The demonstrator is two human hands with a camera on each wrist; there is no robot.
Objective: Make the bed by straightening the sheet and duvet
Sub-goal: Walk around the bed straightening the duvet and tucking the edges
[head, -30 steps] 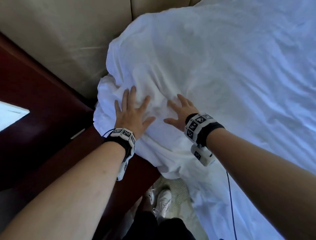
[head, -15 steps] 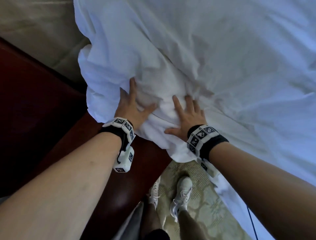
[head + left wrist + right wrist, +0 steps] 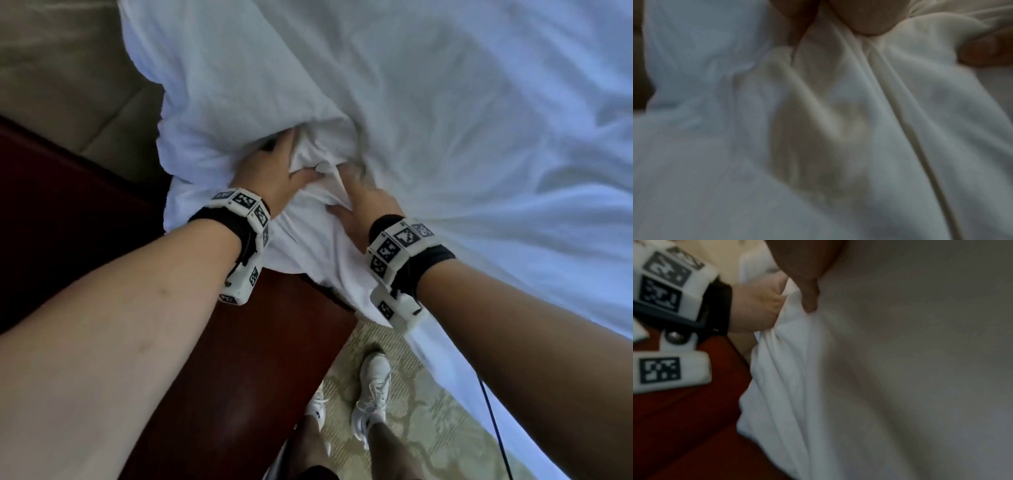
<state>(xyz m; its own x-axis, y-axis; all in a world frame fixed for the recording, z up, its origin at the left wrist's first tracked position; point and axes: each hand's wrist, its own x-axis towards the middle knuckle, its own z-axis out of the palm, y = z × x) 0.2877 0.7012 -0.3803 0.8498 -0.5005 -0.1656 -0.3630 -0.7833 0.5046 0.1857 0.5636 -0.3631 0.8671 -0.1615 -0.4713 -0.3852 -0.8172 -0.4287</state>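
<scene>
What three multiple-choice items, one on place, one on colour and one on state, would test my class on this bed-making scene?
1. Where are both hands?
A. at the bunched corner of the bedding
B. on the carpet
C. flat on the wooden table

2. What colour is the bedding?
A. red
B. white
C. green

3. What is the left hand doing?
A. hanging idle
B. gripping a fold of cloth
C. holding a shoe

Key: 1 A, the left hand and right hand meet at the corner of the bedding, beside the wooden table; 2 B, the cloth is white throughout; 3 B, its thumb and fingers close round a fold.
</scene>
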